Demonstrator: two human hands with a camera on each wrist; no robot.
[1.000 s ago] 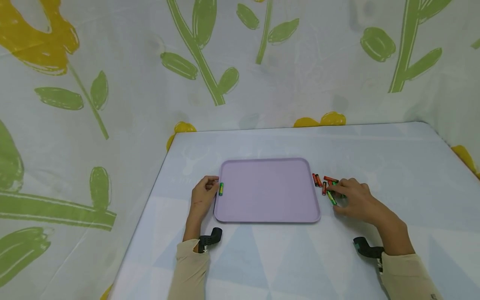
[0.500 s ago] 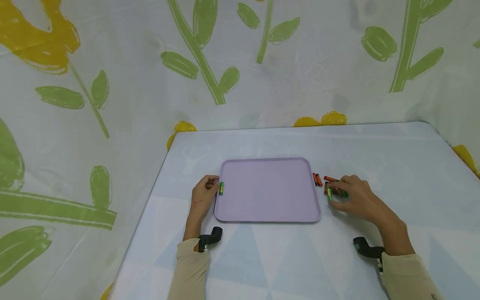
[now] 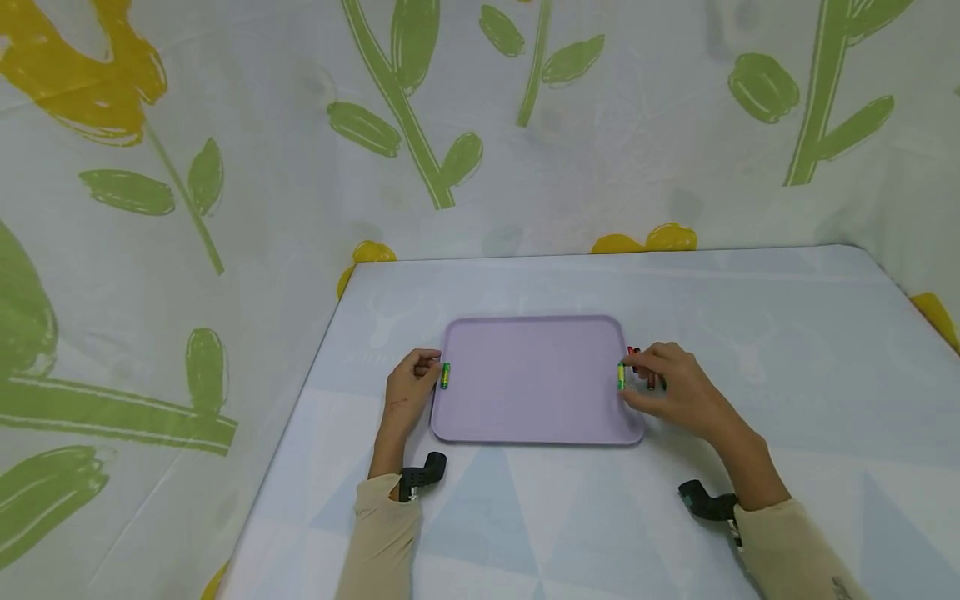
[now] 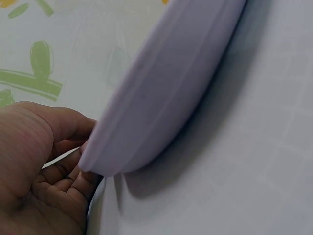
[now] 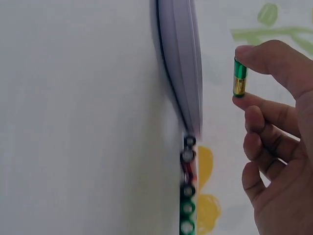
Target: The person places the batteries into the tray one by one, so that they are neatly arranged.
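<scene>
A flat lilac tray (image 3: 536, 392) lies on the table. My left hand (image 3: 408, 390) holds its left rim; in the left wrist view the thumb is at the top of the rim (image 4: 127, 98) and the other fingers are curled beneath. On the tray, by that hand, lies a green and yellow battery (image 3: 446, 376). Between thumb and index finger my right hand (image 3: 675, 390) pinches another small battery (image 5: 239, 77), green and gold, held raised at the tray's right edge. The right hand's other fingers are curled and hold nothing.
Several loose red and green batteries (image 5: 187, 208) lie on the table just beyond the tray's right side, partly hidden by the right hand in the head view. A white cloth with a leaf print (image 3: 262, 167) hangs behind the table (image 3: 525, 287).
The right hand has picked a green battery from the pile and carried it left to the tray's right edge. The left hand has stayed at the tray's rim.
</scene>
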